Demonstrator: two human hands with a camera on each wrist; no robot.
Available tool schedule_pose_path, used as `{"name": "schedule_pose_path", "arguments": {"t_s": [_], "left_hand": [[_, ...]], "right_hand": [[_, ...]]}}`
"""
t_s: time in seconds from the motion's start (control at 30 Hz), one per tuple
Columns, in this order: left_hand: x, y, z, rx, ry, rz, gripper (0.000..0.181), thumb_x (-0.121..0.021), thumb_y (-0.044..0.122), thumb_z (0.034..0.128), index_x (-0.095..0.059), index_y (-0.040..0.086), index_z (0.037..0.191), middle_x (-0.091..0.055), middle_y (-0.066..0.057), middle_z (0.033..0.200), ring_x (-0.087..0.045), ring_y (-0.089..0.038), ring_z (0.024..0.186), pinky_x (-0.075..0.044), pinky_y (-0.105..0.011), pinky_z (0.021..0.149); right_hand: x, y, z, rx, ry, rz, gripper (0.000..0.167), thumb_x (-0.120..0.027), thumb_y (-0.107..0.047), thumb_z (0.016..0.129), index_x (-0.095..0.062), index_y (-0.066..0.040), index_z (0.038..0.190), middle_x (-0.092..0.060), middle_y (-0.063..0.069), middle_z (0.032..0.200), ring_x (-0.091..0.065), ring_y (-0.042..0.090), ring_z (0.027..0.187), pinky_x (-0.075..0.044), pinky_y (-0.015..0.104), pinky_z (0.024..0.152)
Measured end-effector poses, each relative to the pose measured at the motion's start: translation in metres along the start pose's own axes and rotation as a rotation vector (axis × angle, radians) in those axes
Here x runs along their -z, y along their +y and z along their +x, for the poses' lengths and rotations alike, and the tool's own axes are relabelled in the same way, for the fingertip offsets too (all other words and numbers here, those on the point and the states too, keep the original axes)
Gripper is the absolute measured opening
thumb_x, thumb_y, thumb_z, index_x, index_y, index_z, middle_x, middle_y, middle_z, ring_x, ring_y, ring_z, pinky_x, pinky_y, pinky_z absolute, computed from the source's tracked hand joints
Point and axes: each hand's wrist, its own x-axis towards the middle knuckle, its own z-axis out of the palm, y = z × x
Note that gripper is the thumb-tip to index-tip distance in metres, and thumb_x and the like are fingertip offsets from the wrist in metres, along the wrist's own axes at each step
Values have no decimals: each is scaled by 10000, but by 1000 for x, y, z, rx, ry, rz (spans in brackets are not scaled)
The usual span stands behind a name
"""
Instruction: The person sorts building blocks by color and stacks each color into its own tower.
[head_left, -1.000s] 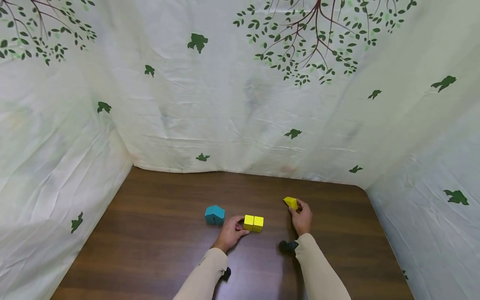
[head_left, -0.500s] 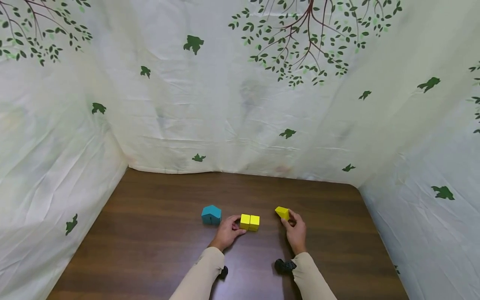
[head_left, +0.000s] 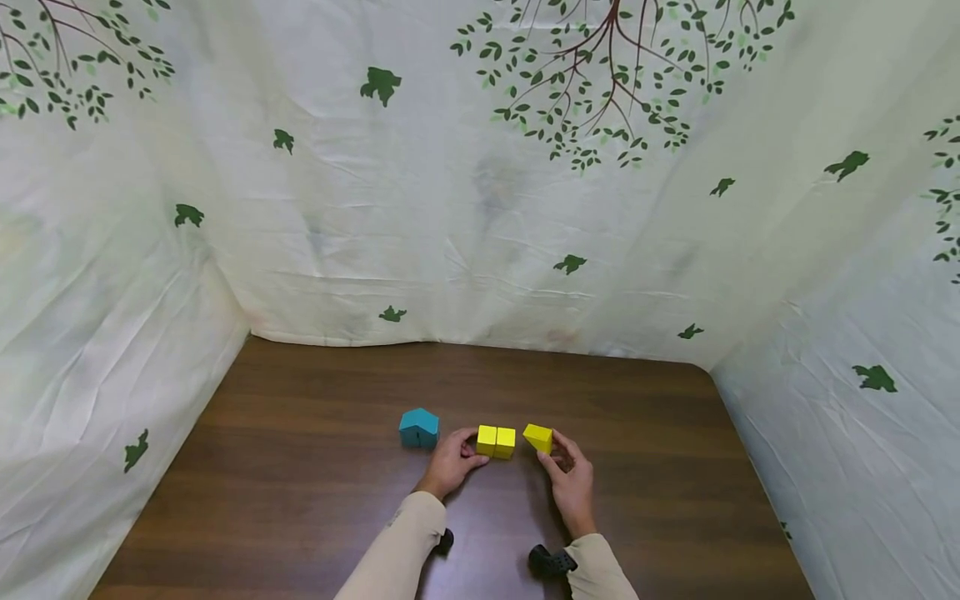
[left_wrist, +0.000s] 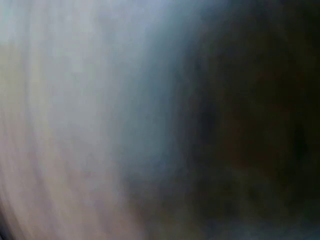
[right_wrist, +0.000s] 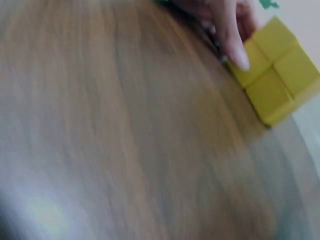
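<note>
Two yellow cube blocks (head_left: 496, 442) sit side by side on the table in the head view. My left hand (head_left: 447, 463) holds the left one, with its thumb at the near side and fingers behind. That hand (right_wrist: 227, 22) and the yellow blocks (right_wrist: 275, 70) also appear at the upper right of the right wrist view. To their right, my right hand (head_left: 570, 483) pinches a yellow wedge-shaped block (head_left: 538, 437) between thumb and fingers, a small gap from the cubes. The left wrist view is too dark and blurred to tell anything.
A blue block shape with a pointed top (head_left: 419, 427) stands just left of my left hand on the brown wooden table (head_left: 300, 500). White cloth (head_left: 450, 208) printed with leaves and branches encloses the table's back and sides.
My right hand has carried the yellow wedge block leftward and nearer to me, closer to the yellow cubes. The left hand stays at the cubes. The head view has shifted slightly.
</note>
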Motion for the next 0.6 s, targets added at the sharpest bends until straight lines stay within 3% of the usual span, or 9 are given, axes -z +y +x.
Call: {"name": "schedule_pose_path", "arguments": {"t_s": [0.1, 0.3, 0.47, 0.6], "left_hand": [[1, 1, 0, -7, 3, 3, 448, -799, 127, 783, -623, -32, 1162, -588, -33, 816, -525, -120, 710, -474, -272, 670], [1, 2, 1, 11, -6, -2, 451, -797, 126, 786, -621, -33, 1170, -591, -35, 830, -526, -120, 718, -479, -275, 681], [1, 3, 1, 28, -11, -1, 456, -794, 133, 790, -621, -27, 1180, -589, -34, 833, -524, -124, 718, -483, -285, 692], [1, 2, 0, 39, -19, -3, 459, -789, 143, 797, -619, -20, 1190, -584, -28, 840, -519, -121, 723, -482, -286, 699]], "right_hand": [[-6, -7, -3, 51, -7, 1, 423, -735, -20, 824, -621, 24, 1229, -657, 179, 1110, -613, 288, 915, -498, 259, 778], [-14, -17, 0, 114, -55, -80, 393, -747, -91, 823, -657, -49, 1204, -660, 68, 1120, -602, 210, 954, -495, 356, 844], [-19, -23, 5, 221, -108, -151, 389, -758, -94, 818, -665, -33, 1190, -659, 67, 1136, -603, 256, 1041, -468, 426, 881], [-22, -25, 9, 253, -155, -170, 387, -754, -53, 811, -663, -17, 1186, -657, 91, 1147, -605, 274, 1064, -459, 468, 898]]}}
